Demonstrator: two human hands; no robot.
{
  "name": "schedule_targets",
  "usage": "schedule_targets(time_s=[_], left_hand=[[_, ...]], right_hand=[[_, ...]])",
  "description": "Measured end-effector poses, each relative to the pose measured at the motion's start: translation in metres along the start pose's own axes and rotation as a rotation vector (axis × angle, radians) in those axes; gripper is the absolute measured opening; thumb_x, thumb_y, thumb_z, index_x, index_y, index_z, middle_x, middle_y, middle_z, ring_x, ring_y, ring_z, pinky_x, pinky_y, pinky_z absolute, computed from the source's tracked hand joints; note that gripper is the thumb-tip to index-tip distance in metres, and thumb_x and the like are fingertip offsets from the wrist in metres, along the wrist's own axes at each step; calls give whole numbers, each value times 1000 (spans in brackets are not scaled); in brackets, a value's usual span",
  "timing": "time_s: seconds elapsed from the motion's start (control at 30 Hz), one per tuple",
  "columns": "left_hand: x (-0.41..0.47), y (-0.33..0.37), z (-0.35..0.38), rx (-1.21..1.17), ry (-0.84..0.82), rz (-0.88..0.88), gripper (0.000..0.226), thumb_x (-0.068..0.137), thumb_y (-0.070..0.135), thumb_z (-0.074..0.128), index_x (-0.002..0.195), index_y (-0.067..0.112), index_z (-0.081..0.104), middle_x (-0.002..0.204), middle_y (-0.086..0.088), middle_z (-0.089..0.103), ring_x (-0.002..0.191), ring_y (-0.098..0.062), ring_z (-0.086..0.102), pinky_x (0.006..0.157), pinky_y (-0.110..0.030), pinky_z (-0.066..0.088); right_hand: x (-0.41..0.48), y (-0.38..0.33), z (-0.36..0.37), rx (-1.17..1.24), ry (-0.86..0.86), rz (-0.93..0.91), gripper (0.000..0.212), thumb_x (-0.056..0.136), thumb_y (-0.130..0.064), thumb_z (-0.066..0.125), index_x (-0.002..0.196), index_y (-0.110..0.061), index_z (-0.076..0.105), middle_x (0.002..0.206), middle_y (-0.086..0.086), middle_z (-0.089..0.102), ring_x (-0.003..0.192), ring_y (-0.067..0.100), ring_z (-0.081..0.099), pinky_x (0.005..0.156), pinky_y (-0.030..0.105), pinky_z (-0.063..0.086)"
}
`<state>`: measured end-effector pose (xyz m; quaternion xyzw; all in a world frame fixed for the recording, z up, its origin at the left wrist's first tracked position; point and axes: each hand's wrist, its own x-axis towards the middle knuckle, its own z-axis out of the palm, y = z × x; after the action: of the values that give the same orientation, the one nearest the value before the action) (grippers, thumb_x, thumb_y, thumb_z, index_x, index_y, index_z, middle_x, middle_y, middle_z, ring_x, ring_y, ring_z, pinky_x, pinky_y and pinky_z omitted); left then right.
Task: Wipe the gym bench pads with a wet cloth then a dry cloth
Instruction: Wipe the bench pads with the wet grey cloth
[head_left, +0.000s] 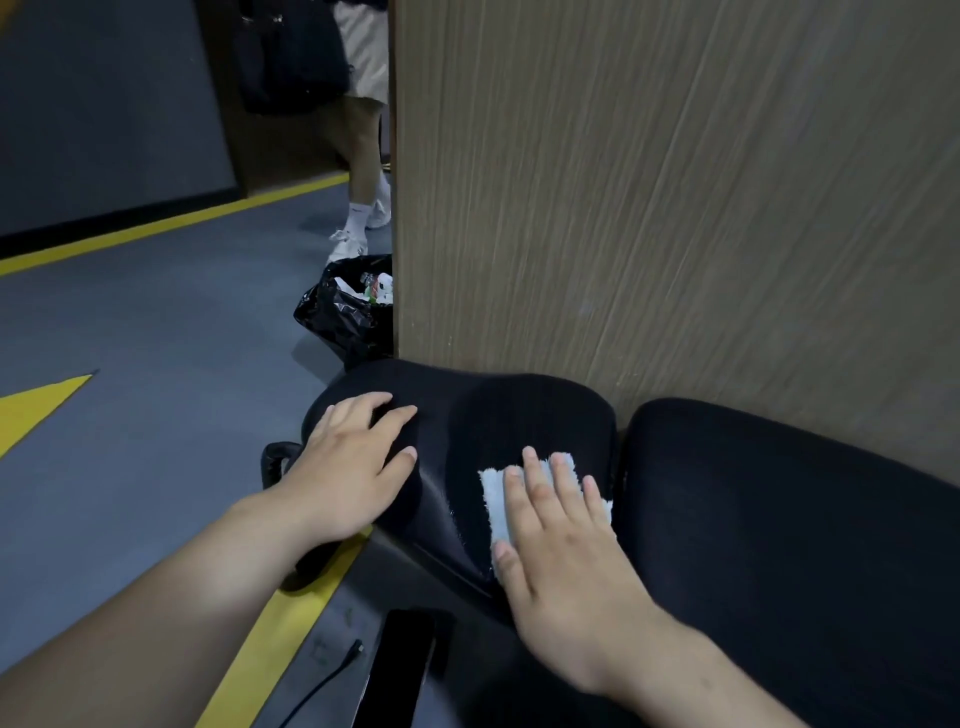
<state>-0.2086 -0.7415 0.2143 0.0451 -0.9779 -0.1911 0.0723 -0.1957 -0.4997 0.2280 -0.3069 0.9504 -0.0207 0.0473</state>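
Note:
Two black bench pads sit against a wood-grain wall. The smaller seat pad (498, 415) is at the centre and the longer back pad (779, 509) runs off to the right. My right hand (561, 561) lies flat, fingers spread, pressing a white fluffy cloth (493, 493) onto the seat pad near the gap between the pads. My left hand (353, 457) rests palm down on the seat pad's left end, fingers apart, holding nothing. A shiny damp streak shows on the seat pad beside the cloth.
The wood-grain wall (675, 208) rises directly behind the pads. A black trash bag (345, 312) with litter stands at the wall's corner. Another person's legs (363, 171) stand beyond it. Grey floor with yellow lines (156, 223) lies left. A dark flat object (400, 670) and cable lie below.

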Motion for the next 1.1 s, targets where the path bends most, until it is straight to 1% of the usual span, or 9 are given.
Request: schedule_targets(time_s=[0.1, 0.27, 0.43, 0.5, 0.6, 0.73, 0.83, 0.97, 1.1], left_hand=[[-3, 0, -1, 18, 13, -5, 54, 101, 50, 34, 152, 33, 32, 157, 2, 26, 146, -19, 13, 122, -45, 13], [-3, 3, -2, 36, 8, 1, 53, 102, 45, 37, 152, 32, 32, 158, 1, 26, 147, -21, 15, 122, -45, 14], [1, 5, 2, 66, 8, -23, 53, 101, 44, 37, 152, 29, 31, 157, 0, 25, 146, -22, 16, 121, -45, 13], [3, 6, 3, 70, 21, -30, 53, 101, 42, 38, 151, 29, 33, 156, 0, 26, 144, -23, 18, 121, -44, 14], [7, 8, 4, 74, 31, -30, 51, 100, 40, 38, 150, 29, 34, 153, 1, 28, 142, -22, 21, 119, -41, 17], [10, 9, 1, 69, 29, -25, 58, 91, 48, 30, 146, 32, 38, 147, 5, 33, 135, -20, 27, 114, -38, 23], [8, 7, 1, 58, 29, -12, 64, 86, 53, 27, 146, 35, 39, 148, 7, 34, 136, -18, 26, 115, -38, 22], [6, -5, -5, 37, 22, 25, 65, 84, 64, 31, 144, 40, 43, 147, 13, 36, 137, -12, 26, 113, -38, 22], [4, -18, -10, -7, 34, 68, 75, 77, 78, 30, 140, 41, 50, 145, 18, 40, 137, -9, 28, 112, -37, 25]], right_hand=[[0, -2, 4, -16, 21, 5, 80, 83, -50, -11, 154, -13, -16, 160, 5, -28, 143, 25, -34, 116, 41, -21], [3, 1, 4, 17, 9, 8, 86, 76, -52, -17, 154, -14, -17, 160, 4, -29, 143, 24, -36, 118, 43, -19], [25, 4, -2, 17, -18, 18, 89, 74, -54, -17, 154, -15, -15, 161, 7, -25, 145, 27, -31, 119, 46, -16], [43, 8, -8, 17, -43, 44, 79, 86, -53, -9, 155, -15, -13, 162, 7, -23, 146, 29, -27, 119, 48, -13], [84, 21, -16, 37, -66, 123, 65, 101, -45, 14, 157, -18, -8, 163, 6, -20, 147, 34, -25, 118, 57, -11], [146, 45, -26, 58, -102, 248, 63, 101, -44, 17, 157, -24, -2, 164, 3, -15, 148, 37, -20, 115, 63, -9], [169, 52, -28, 45, -114, 280, 61, 101, -44, 15, 157, -27, 1, 165, 2, -10, 148, 38, -16, 114, 66, -7], [152, 43, -23, 13, -104, 232, 61, 102, -45, 13, 157, -25, -2, 165, 2, -10, 149, 38, -14, 116, 63, -4], [93, 21, -18, -1, -66, 74, 64, 101, -46, 11, 156, -21, -8, 164, 5, -17, 148, 36, -18, 119, 56, -6]])
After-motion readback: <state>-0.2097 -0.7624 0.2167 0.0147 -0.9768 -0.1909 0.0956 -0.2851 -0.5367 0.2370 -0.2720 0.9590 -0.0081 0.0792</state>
